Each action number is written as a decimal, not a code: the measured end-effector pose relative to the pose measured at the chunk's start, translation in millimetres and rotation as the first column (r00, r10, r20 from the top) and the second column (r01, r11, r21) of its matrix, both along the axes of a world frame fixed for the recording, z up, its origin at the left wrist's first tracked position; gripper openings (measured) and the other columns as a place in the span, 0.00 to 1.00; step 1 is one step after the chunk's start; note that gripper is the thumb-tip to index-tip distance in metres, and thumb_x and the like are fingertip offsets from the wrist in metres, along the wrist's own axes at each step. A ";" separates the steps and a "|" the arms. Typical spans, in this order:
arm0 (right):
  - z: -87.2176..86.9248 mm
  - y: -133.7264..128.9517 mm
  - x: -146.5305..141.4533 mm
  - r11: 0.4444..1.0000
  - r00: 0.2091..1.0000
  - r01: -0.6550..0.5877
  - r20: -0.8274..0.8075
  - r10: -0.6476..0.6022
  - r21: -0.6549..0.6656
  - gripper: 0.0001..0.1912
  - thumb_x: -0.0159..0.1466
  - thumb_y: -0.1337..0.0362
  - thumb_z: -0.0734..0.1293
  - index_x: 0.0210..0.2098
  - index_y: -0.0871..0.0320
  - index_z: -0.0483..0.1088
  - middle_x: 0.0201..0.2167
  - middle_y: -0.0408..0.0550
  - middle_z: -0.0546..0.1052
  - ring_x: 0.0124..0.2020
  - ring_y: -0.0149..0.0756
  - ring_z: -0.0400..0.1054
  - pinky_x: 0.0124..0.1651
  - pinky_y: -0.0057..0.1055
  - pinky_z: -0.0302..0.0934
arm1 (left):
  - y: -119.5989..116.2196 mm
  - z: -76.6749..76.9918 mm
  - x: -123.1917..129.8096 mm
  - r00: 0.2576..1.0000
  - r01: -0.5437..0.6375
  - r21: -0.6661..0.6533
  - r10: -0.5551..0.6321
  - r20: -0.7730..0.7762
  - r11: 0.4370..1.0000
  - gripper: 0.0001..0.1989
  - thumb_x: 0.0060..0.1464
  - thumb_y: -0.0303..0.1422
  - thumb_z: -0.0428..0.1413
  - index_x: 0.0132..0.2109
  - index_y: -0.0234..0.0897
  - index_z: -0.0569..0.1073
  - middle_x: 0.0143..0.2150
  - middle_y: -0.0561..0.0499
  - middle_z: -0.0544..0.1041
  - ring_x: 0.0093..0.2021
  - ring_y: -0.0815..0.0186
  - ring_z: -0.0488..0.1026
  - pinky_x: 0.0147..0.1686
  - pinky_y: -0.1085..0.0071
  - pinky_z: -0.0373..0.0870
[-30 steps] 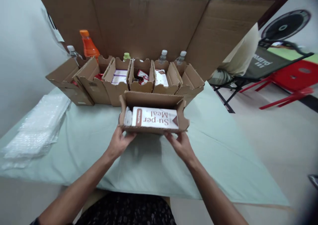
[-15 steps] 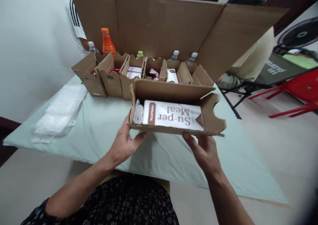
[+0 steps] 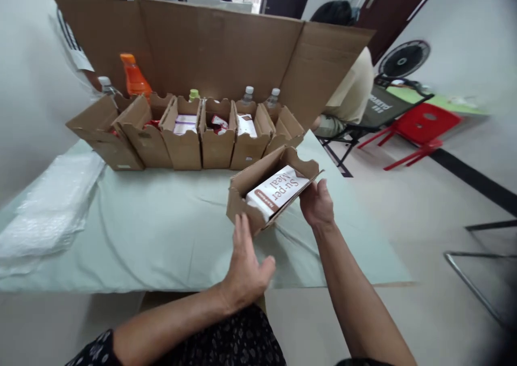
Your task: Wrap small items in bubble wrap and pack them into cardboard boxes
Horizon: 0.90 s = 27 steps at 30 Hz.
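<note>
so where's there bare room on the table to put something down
Bare cloth shows between the bubble wrap and the left hand, in front of the box row. A smaller patch lies right of the right hand, towards the cloth's edge. It is crowded along the back, where boxes stand side by side, and around the handled box.

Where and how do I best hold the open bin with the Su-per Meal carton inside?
Probably by its two short ends: left hand from the near left, right hand from the far right. The bin is long, open-topped and slanted, so this should balance it and leave the carton clear.
</note>
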State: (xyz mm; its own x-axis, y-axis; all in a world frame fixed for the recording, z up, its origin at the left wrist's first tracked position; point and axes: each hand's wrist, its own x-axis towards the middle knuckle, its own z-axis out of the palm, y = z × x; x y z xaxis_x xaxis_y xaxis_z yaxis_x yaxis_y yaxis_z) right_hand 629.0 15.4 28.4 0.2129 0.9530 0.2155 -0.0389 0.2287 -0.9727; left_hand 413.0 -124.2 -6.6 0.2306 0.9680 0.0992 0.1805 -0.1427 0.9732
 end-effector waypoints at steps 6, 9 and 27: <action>3.9 11.9 58.5 0.995 1.000 0.014 -0.022 -0.016 -0.103 0.47 0.63 0.26 0.51 0.62 0.53 0.70 0.64 0.56 0.75 0.67 0.54 0.67 0.65 0.57 0.66 | 4.1 7.5 58.0 0.964 0.263 -0.033 -0.264 -0.024 0.964 0.48 0.49 0.28 0.58 0.75 0.29 0.50 0.79 0.29 0.44 0.79 0.41 0.40 0.77 0.45 0.43; -15.7 -23.6 69.7 0.989 0.989 0.146 0.036 -0.146 0.001 0.42 0.68 0.30 0.47 0.68 0.48 0.64 0.70 0.50 0.69 0.70 0.49 0.63 0.66 0.56 0.65 | 18.8 -4.0 44.0 0.989 0.147 -0.001 -0.147 0.016 0.989 0.43 0.51 0.28 0.56 0.73 0.35 0.55 0.74 0.33 0.58 0.76 0.45 0.54 0.76 0.46 0.49; -80.1 -27.3 107.0 0.936 0.915 0.341 0.262 -0.308 -0.089 0.31 0.49 0.47 0.79 0.47 0.56 0.73 0.46 0.52 0.82 0.48 0.49 0.74 0.54 0.47 0.68 | 144.8 -22.6 126.5 0.890 0.381 0.089 -0.338 -0.306 0.920 0.45 0.53 0.29 0.52 0.76 0.28 0.48 0.77 0.35 0.55 0.78 0.51 0.51 0.75 0.54 0.53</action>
